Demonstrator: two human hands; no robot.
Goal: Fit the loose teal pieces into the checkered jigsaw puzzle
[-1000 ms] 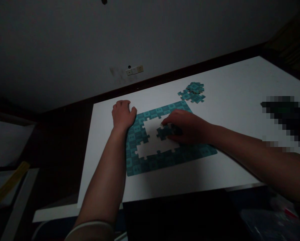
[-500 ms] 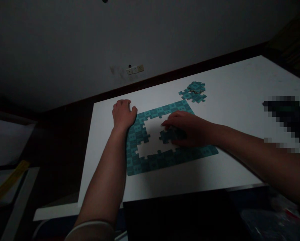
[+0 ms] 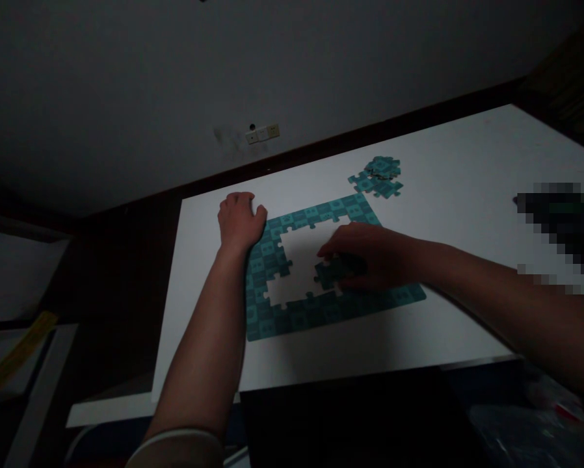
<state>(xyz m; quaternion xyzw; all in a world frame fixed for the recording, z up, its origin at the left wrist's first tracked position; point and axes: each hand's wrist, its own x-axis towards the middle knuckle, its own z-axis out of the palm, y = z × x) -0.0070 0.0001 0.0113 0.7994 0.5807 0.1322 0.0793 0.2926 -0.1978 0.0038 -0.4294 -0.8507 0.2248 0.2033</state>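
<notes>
One teal jigsaw (image 3: 302,316) flat on white table (image 3: 448,156), border joined, white gap in the middle. Left hand (image 3: 242,220) palm down at its far left corner, fingers loosely bent, thumb apart, nothing seen in its grip; probably steadying that corner, though whether it presses can't be told. Right hand (image 3: 331,268) pinches a teal section (image 3: 327,273) low over the gap, thumb near side, fingers far side, likely so the knobbed end stays uncovered; palm hides the rest. Loose pieces (image 3: 384,170) heaped just beyond the far right corner, presumably off the jigsaw yet reachable.
</notes>
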